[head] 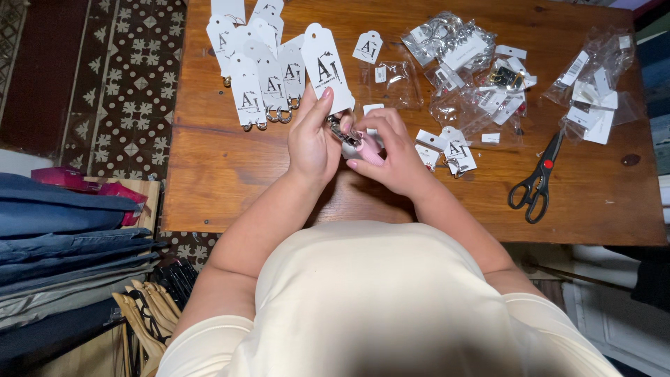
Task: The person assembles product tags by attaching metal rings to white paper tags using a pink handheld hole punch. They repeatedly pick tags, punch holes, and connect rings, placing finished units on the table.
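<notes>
The white paper tag [323, 66] sticks up from the pinching left hand [313, 143], while the right hand [394, 150] grips a pink tool [368, 150] just beside it.

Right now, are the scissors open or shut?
Shut. The scissors lie flat on the table, blades together, black handles side by side.

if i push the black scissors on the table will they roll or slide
The scissors lie flat with blades closed, so they would probably slide, not roll. Metal blades and thick handles suggest they are stiff and fairly heavy. They lie near the table edge, so a hard push might drop them.
</notes>
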